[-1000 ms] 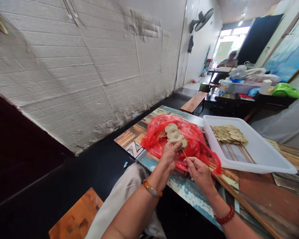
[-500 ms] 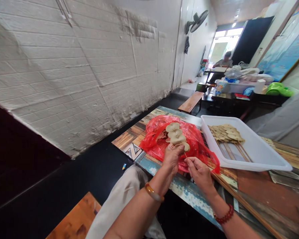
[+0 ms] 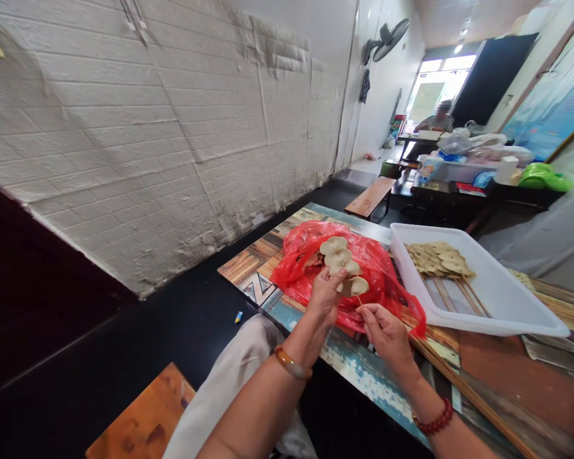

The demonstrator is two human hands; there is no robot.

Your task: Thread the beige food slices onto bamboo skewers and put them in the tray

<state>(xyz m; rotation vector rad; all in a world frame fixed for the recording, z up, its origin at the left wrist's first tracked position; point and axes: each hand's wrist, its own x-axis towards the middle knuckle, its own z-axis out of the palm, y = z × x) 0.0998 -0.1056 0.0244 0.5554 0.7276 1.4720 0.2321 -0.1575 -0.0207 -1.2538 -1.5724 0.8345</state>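
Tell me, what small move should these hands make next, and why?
Probably the left hand should nudge the lowest pale slice up the stick while the right hand stays steady: the left holds the slices, and the right pinches the stick's lower part.

A large Z-shaped letter (image 3: 259,289) is printed on the near table's (image 3: 242,262) left corner. Lettering on the blue poster (image 3: 550,105), far right, and print on the far packet (image 3: 429,167) are too blurred to read.
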